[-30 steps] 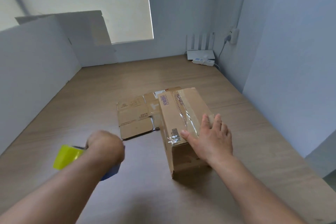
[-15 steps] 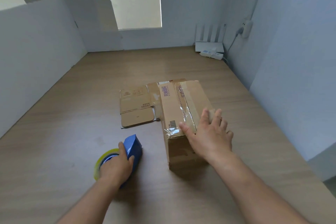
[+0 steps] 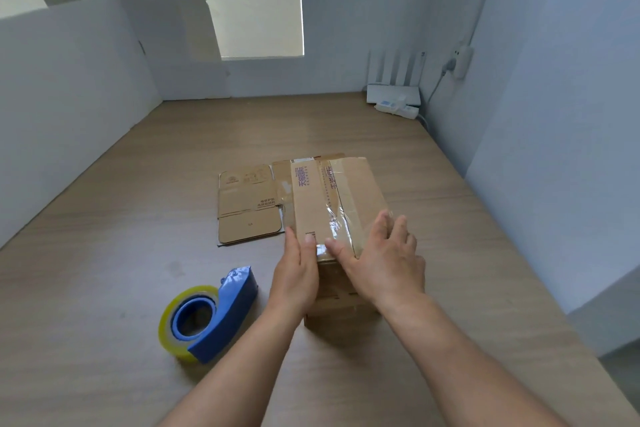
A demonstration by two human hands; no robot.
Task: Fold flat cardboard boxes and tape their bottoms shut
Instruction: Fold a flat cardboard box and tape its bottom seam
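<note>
A folded brown cardboard box (image 3: pixel 332 194) stands on the wooden table, with clear tape running along its top seam and over the near edge. My left hand (image 3: pixel 298 270) presses with straight fingers against the box's near left corner. My right hand (image 3: pixel 384 256) lies flat on the near right part of the top, its thumb on the tape end. A blue tape dispenser (image 3: pixel 207 315) with a yellowish clear roll lies on the table to the left of my left arm, touched by neither hand. A flat cardboard box (image 3: pixel 247 204) lies behind and left of the folded one.
White foam boards (image 3: pixel 69 97) wall the table's left and back sides. A white router (image 3: pixel 393 94) and a power strip (image 3: pixel 398 109) sit in the far right corner by the grey wall. The table's right edge (image 3: pixel 568 315) drops off beside the box.
My left hand set the tape dispenser down on the table, let go of it and moved right onto the box's near corner. My right hand stayed on the box top.
</note>
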